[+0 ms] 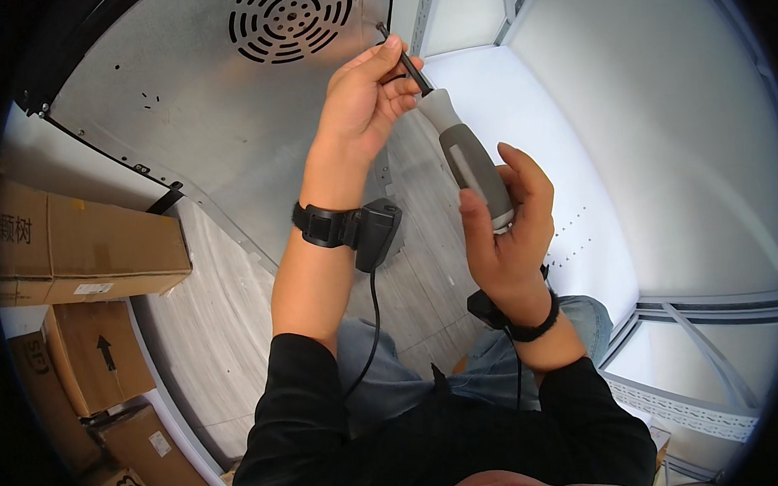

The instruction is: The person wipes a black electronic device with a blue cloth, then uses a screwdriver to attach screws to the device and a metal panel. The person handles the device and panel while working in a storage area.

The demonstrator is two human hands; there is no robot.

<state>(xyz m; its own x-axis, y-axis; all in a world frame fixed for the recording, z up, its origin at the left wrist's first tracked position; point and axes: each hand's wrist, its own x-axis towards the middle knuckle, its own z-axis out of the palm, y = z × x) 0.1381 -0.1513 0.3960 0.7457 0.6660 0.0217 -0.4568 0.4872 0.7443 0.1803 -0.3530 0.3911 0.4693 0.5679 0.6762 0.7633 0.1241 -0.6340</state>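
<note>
A screwdriver (pixel 475 167) with a thick grey handle and a dark shaft slants up and to the left in front of me. My left hand (pixel 356 107) pinches the shaft between thumb and forefinger, close to the tip. Around the butt of the handle, the thumb and fingers of my right hand (pixel 515 234) are curled. Beyond the tip stands a metal panel (pixel 231 137) with a round pattern of slots; I cannot tell whether the tip touches it. Several tiny dark screws (pixel 569 241) lie scattered on the white surface (pixel 521 110) right of my right hand.
Cardboard boxes (pixel 106 244) are stacked at the left. White shelf framing (pixel 700 309) with slotted metal bars runs along the right. Cables hang from the black wrist devices (pixel 377 233) on both arms. Below my hands are my knees and a grey wood-look floor (pixel 229 326).
</note>
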